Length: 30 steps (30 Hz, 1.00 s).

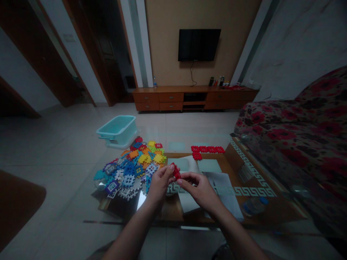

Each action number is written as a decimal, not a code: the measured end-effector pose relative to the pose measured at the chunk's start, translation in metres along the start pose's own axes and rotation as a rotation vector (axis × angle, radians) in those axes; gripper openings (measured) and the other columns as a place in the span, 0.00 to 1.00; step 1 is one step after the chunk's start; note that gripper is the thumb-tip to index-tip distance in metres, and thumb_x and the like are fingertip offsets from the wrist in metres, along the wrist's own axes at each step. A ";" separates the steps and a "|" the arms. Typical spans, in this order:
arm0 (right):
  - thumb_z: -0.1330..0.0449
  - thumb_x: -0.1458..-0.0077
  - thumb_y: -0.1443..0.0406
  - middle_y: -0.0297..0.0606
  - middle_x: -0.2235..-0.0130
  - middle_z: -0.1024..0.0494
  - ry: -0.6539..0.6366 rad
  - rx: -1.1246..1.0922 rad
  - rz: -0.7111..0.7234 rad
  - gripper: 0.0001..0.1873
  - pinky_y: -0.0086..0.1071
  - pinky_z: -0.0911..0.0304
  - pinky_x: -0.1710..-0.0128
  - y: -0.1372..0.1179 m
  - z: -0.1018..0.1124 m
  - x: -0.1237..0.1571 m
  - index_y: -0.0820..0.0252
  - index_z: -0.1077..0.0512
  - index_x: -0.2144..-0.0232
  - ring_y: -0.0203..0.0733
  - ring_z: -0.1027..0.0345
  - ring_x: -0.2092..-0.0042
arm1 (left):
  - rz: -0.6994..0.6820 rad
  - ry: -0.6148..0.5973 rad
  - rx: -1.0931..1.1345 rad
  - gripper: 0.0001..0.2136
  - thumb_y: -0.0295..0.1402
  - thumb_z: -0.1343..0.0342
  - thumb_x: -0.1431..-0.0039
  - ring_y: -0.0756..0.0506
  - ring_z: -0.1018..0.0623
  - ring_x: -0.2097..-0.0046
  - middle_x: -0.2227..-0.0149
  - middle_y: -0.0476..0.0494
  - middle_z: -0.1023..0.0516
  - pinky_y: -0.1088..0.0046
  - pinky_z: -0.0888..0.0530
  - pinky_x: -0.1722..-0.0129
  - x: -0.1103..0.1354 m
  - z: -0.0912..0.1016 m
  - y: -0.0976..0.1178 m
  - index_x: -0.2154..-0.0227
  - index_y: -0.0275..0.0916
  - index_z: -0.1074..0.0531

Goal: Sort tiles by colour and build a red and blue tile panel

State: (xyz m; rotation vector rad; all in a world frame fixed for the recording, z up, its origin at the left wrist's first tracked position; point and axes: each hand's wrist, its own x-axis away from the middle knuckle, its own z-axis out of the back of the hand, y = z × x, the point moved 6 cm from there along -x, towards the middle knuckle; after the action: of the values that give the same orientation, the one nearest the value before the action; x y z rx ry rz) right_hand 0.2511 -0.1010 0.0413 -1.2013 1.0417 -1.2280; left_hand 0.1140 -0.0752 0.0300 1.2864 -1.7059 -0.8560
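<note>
The held piece (176,172) and the far row of pieces (208,149) are coloured red. Blue, yellow, orange and white are mixed in the left pile (133,167). The sofa (295,126) is patterned with red flowers.

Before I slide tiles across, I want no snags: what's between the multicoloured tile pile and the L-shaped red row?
In the head view, a bare stretch of glass tabletop, showing a pale rectangle, lies between the tile pile and the red row.

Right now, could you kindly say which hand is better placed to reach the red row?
Probably the right hand: it looks nearer the red row; the left hand is nearer the pile.
</note>
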 end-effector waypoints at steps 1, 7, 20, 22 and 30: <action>0.33 0.49 0.51 0.45 0.60 0.18 0.003 0.001 0.000 0.21 0.38 0.34 0.58 0.000 0.000 0.000 0.62 0.21 0.62 0.47 0.26 0.59 | 0.000 0.001 0.002 0.23 0.49 0.32 0.53 0.45 0.19 0.62 0.64 0.36 0.17 0.73 0.26 0.60 0.000 0.000 0.000 0.64 0.32 0.21; 0.33 0.50 0.51 0.44 0.62 0.18 0.032 0.007 -0.006 0.21 0.37 0.35 0.60 0.002 0.001 0.000 0.62 0.21 0.63 0.46 0.27 0.61 | 0.004 -0.003 0.007 0.23 0.49 0.31 0.53 0.44 0.18 0.62 0.65 0.36 0.17 0.71 0.25 0.59 -0.001 0.000 0.000 0.64 0.32 0.21; 0.33 0.50 0.52 0.45 0.62 0.18 0.042 0.014 0.001 0.20 0.37 0.36 0.61 -0.001 0.000 0.000 0.63 0.21 0.63 0.48 0.27 0.60 | -0.002 -0.007 0.002 0.23 0.49 0.32 0.52 0.42 0.19 0.59 0.63 0.35 0.17 0.68 0.25 0.57 -0.003 0.001 -0.002 0.63 0.32 0.21; 0.34 0.49 0.52 0.45 0.62 0.18 0.040 0.009 0.012 0.20 0.38 0.36 0.60 -0.001 0.000 0.000 0.63 0.21 0.63 0.48 0.27 0.60 | -0.003 -0.007 0.007 0.22 0.49 0.32 0.51 0.43 0.19 0.59 0.63 0.35 0.17 0.69 0.25 0.57 -0.002 0.001 -0.001 0.63 0.32 0.21; 0.33 0.50 0.52 0.44 0.63 0.18 0.062 0.015 0.028 0.19 0.36 0.36 0.63 -0.003 0.001 0.001 0.63 0.21 0.64 0.46 0.27 0.63 | -0.009 -0.008 0.023 0.23 0.49 0.32 0.52 0.42 0.19 0.59 0.64 0.35 0.17 0.69 0.25 0.58 -0.002 -0.001 0.001 0.62 0.32 0.21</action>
State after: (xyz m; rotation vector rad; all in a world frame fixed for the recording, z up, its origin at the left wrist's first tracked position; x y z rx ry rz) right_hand 0.2516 -0.1020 0.0442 -1.1400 1.0901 -1.2557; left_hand 0.1146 -0.0729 0.0305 1.3083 -1.7220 -0.8492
